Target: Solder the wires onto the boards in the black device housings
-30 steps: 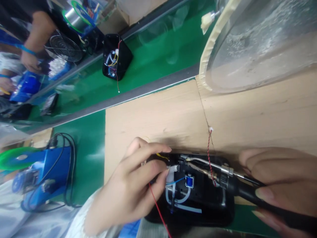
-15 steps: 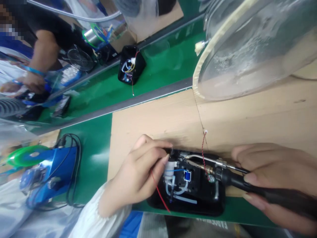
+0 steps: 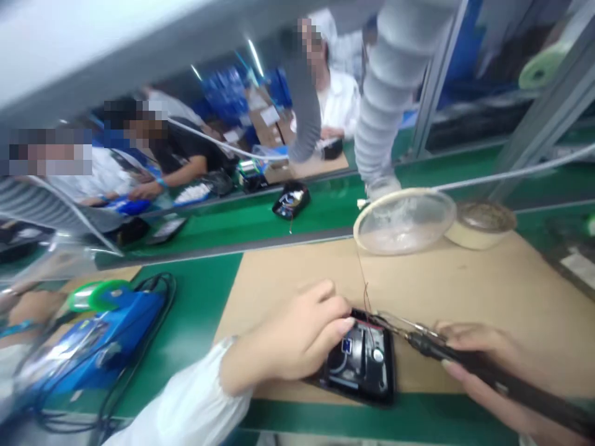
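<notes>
My right hand [image 3: 483, 353] grips the black handle of a soldering iron [image 3: 432, 347], which has a thin metal feed tube along its side. The iron's tip points left at the upper right edge of an open black plastic housing [image 3: 388, 387]. Inside the housing are a small blue part [image 3: 346, 345], a round silver part [image 3: 377, 355] and pale tubing. Thin red wires [image 3: 367, 296] rise from its upper edge. Over the housing's upper left side lies my left hand [image 3: 297, 331], its fingers curled and pressed together. Whatever is between those fingertips is hidden.
A cardboard sheet [image 3: 288, 272] lies under the work. Behind it stand a clear round hood [image 3: 404, 223] on a ribbed hose [image 3: 381, 105] and a tape roll [image 3: 483, 226]. At left is a blue solder feeder [image 3: 134, 322] with cables. Another black housing [image 3: 291, 199] sits on the green belt; co-workers sit beyond.
The view has tilted up and back, showing more of the room. The housing has turned, and my left hand now covers more of its left side. The iron's tip has drawn toward the housing's right edge.
</notes>
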`<action>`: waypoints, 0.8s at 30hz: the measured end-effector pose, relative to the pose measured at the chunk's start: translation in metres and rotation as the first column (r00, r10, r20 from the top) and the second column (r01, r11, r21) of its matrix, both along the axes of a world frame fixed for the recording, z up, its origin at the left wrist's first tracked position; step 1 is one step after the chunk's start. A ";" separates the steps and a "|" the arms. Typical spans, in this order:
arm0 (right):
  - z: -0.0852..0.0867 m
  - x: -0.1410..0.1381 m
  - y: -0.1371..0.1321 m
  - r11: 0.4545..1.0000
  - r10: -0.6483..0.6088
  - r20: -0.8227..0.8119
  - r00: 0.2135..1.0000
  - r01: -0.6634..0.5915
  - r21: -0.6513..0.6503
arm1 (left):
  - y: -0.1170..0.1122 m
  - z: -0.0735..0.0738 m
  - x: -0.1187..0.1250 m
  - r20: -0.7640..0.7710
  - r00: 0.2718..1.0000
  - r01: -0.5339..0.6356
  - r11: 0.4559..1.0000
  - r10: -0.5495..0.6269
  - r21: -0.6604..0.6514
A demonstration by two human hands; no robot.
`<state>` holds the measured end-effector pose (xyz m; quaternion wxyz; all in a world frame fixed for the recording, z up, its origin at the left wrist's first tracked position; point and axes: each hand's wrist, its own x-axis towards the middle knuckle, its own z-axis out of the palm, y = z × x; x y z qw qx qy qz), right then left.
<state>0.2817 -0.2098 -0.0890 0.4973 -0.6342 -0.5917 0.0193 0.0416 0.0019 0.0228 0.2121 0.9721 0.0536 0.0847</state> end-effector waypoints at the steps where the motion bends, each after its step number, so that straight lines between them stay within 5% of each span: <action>1: -0.007 0.001 0.000 0.999 0.034 0.022 0.999 -0.034 0.006 | -0.001 0.000 0.005 -0.072 0.997 -0.024 0.995 0.030 0.092; 4: -0.017 0.002 0.000 0.994 -0.075 0.052 0.996 0.070 0.082 | -0.002 -0.012 0.014 -0.148 0.984 -0.049 0.946 0.100 0.319; 9: -0.019 -0.008 -0.007 0.957 -0.271 0.004 0.963 0.269 0.112 | -0.002 -0.041 0.013 -0.139 0.989 0.012 0.934 0.041 0.358; 17: -0.046 -0.010 -0.014 0.896 -0.440 -0.133 0.888 0.444 0.002 | -0.006 -0.029 0.019 -0.028 0.994 0.110 0.887 -0.110 0.449; 20: -0.045 -0.015 -0.013 0.877 -0.474 -0.224 0.852 0.479 -0.032 | -0.008 -0.034 0.020 -0.098 0.977 0.213 0.846 -0.190 0.489; 24: -0.040 -0.023 -0.010 0.875 -0.478 -0.262 0.838 0.480 -0.064 | -0.002 -0.045 0.018 -0.139 0.977 0.209 0.838 -0.159 0.505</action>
